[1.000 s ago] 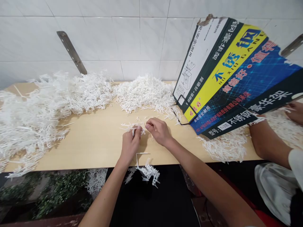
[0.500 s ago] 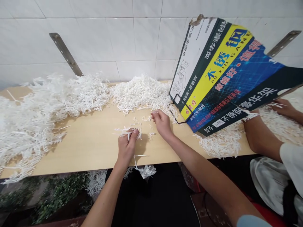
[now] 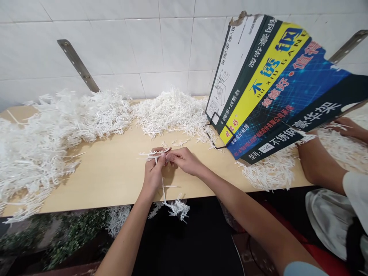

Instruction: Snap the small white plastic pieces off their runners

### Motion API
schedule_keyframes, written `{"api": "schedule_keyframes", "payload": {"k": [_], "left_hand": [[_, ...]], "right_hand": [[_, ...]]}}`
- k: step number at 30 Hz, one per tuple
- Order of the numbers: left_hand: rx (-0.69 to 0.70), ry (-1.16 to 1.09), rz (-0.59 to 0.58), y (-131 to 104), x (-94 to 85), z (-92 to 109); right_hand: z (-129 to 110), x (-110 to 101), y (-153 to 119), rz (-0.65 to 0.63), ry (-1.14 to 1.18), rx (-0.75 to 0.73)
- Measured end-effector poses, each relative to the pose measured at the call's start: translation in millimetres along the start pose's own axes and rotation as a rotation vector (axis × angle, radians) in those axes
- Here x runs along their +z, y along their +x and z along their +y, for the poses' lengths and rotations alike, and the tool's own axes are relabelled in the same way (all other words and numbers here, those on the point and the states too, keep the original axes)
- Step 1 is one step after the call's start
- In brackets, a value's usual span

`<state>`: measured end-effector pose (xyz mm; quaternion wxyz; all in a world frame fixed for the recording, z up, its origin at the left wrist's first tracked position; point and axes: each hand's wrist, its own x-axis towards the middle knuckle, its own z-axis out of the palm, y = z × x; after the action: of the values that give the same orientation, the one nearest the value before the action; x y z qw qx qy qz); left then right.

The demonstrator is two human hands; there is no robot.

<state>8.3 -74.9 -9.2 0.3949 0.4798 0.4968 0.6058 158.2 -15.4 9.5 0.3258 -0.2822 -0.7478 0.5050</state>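
Note:
Between thumb and fingers my left hand pinches a white branched plastic sprig, its thin stems poking out to the left. My right hand has come up against the left fingertips, its thumb and fingers pinched together; what they grip is hidden. Under the left hand a white stem with a bristly cluster hangs past the table's front edge. A few small loose white pieces lie on the table just beyond my hands.
White branched pieces form a large heap on the left and a smaller pile by the tiled wall. A printed cardboard sheet stands at the right. Behind it, another person's arm reaches over more white pieces.
My right hand has moved left and toward me, from above the loose pieces to my left fingertips. The left hand has stayed nearly in place, still holding the sprig.

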Motion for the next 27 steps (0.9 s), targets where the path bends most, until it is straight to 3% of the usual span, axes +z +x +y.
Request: {"api": "schedule_keyframes", "payload": {"k": [6,12,21,27], "left_hand": [[-0.005,-0.047,0.074,-3,-2.2,6],[-0.066,-0.152,0.047,-2,-3.9,2],[0.032,0.018,0.104,-4,-4.3,-1],[0.084,0.172,0.008,-7,-8.7,-4]], "right_hand": [[4,-9,-3,-0.094,0.014,0.046],[8,-7,-3,-0.134,-0.062,0.093],[9,-19,-3,-0.065,-0.173,0.050],[1,-17,-4,-0.162,-0.321,0.065]]}}
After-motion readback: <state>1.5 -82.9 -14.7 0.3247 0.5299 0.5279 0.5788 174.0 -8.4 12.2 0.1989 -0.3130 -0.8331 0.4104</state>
